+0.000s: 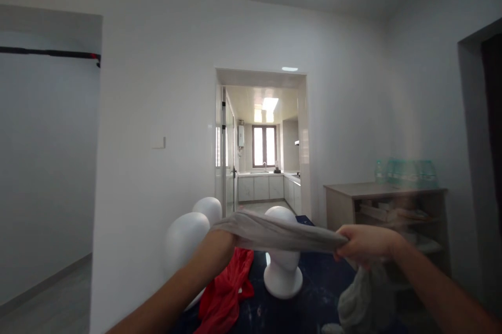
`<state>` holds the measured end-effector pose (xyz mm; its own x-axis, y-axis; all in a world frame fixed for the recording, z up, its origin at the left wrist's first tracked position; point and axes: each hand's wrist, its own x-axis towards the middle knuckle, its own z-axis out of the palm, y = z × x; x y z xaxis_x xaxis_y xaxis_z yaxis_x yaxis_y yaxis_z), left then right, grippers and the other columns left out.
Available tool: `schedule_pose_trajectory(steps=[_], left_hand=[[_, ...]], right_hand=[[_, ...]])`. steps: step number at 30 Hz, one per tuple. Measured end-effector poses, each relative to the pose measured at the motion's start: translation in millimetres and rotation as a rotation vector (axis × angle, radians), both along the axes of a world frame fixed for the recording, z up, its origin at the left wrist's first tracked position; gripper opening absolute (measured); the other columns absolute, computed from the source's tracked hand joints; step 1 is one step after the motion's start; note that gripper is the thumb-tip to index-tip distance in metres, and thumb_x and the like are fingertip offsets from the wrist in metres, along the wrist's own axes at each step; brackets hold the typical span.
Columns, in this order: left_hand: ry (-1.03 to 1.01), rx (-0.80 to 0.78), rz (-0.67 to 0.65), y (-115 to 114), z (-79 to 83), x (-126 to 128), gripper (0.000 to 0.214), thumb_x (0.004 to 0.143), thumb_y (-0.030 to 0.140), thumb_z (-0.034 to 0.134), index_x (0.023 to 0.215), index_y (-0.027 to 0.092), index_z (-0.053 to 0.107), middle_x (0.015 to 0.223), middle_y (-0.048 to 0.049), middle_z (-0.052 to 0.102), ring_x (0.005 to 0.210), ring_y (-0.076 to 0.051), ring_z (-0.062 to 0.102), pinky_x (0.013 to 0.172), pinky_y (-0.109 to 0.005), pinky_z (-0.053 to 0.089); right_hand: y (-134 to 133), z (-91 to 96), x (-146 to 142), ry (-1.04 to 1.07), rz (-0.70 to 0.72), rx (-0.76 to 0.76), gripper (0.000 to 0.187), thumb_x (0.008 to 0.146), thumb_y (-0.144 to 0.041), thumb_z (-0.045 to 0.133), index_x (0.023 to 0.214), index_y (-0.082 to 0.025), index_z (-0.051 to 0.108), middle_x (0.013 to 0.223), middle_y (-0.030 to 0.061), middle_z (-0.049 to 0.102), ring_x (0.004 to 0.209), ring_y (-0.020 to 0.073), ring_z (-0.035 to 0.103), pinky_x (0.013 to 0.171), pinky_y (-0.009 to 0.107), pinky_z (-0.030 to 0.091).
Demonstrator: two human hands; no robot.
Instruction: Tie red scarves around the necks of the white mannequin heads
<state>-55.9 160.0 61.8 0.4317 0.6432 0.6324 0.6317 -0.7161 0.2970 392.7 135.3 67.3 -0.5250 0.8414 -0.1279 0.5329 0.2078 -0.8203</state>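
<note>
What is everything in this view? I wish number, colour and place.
Stretched cloth: one, grey, between both arms
Mannequin heads: three, white, one behind cloth, two left
Second cloth: one, red, on table
Table: one, dark blue, bottom centre
Pale bundle: one, greyish, lower right
Cabinet: one, brownish, right
Bottles: several, greenish, on cabinet
Kitchen units: row, white, through doorway
Window: one, dark-framed, through doorway
Rod: one, black, upper left
Left forearm: one, left, hand hidden
Right hand: one, gripping cloth
</note>
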Motion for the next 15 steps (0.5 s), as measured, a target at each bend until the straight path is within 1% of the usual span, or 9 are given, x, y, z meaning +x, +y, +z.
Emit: schedule_pose_trajectory(steps=[1, 3, 5, 7, 9, 11, 13, 15], left_hand=[[0.059, 0.025, 0.039, 4, -2.2, 3, 0.045, 0.094, 0.013, 0.049, 0.13, 0.025, 0.072, 0.128, -0.0068, 0.078, 0.134, -0.029, 0.064, 0.127, -0.045, 0.038], [0.2, 0.063, 0.168, 12, -3.3, 12, 0.043, 0.094, 0.012, 0.046, 0.126, 0.021, 0.073, 0.125, -0.0115, 0.079, 0.124, -0.03, 0.07, 0.118, -0.047, 0.047], [0.31, 0.072, 0.343, 20, -0.5, 22, 0.038, 0.096, 0.012, 0.044, 0.119, 0.016, 0.074, 0.119, -0.017, 0.08, 0.113, -0.032, 0.074, 0.105, -0.047, 0.055], [0.401, 0.074, 0.47, 29, 4.9, 30, 0.035, 0.096, 0.011, 0.045, 0.11, 0.013, 0.077, 0.111, -0.0194, 0.081, 0.105, -0.031, 0.077, 0.098, -0.044, 0.057], [0.439, 0.076, 0.524, 40, 11.2, 36, 0.033, 0.094, 0.009, 0.046, 0.101, 0.012, 0.079, 0.106, -0.0201, 0.082, 0.103, -0.03, 0.078, 0.097, -0.042, 0.056], [0.428, 0.084, 0.546, 54, 17.8, 39, 0.033, 0.094, 0.008, 0.047, 0.102, 0.01, 0.079, 0.107, -0.0216, 0.081, 0.105, -0.03, 0.077, 0.099, -0.041, 0.055], [0.407, 0.085, 0.562, 69, 24.2, 42, 0.033, 0.096, 0.009, 0.048, 0.107, 0.007, 0.078, 0.109, -0.0237, 0.08, 0.107, -0.031, 0.077, 0.1, -0.043, 0.055], [0.393, 0.068, 0.567, 86, 30.4, 45, 0.03, 0.099, 0.015, 0.051, 0.109, 0.006, 0.077, 0.11, -0.024, 0.08, 0.106, -0.032, 0.077, 0.099, -0.046, 0.057]], right_hand=[[2, 9.7, 9, 0.022, -0.022, 0.007, 0.027, 0.083, -0.041, 0.074, 0.093, -0.016, 0.078, 0.053, -0.0089, 0.045, 0.045, 0.0079, 0.039, 0.044, 0.02, 0.041], [12, 23.4, 22, 0.099, -0.056, 0.009, 0.031, 0.085, -0.047, 0.076, 0.089, -0.017, 0.073, 0.053, -0.0105, 0.04, 0.045, 0.0075, 0.033, 0.045, 0.021, 0.039], [27, 29.4, 31, 0.19, -0.088, 0.021, 0.038, 0.083, -0.054, 0.078, 0.086, -0.018, 0.068, 0.054, -0.0115, 0.038, 0.046, 0.0069, 0.031, 0.045, 0.022, 0.038], [45, 29.4, 33, 0.285, -0.137, 0.052, 0.044, 0.08, -0.059, 0.082, 0.084, -0.019, 0.064, 0.055, -0.0124, 0.036, 0.047, 0.0063, 0.03, 0.046, 0.022, 0.036], [64, 26.1, 30, 0.383, -0.214, 0.096, 0.049, 0.075, -0.061, 0.084, 0.082, -0.02, 0.06, 0.056, -0.0128, 0.036, 0.047, 0.0058, 0.029, 0.046, 0.022, 0.033], [82, 22.6, 21, 0.462, -0.293, 0.152, 0.05, 0.075, -0.063, 0.084, 0.082, -0.021, 0.057, 0.057, -0.013, 0.036, 0.048, 0.0058, 0.029, 0.047, 0.022, 0.031], [101, 20.7, 7, 0.507, -0.36, 0.21, 0.049, 0.079, -0.064, 0.08, 0.083, -0.022, 0.056, 0.057, -0.0133, 0.035, 0.049, 0.006, 0.028, 0.048, 0.022, 0.03], [123, 20.6, -11, 0.532, -0.42, 0.259, 0.045, 0.084, -0.063, 0.075, 0.085, -0.022, 0.055, 0.056, -0.0132, 0.034, 0.048, 0.0067, 0.029, 0.048, 0.022, 0.03]])
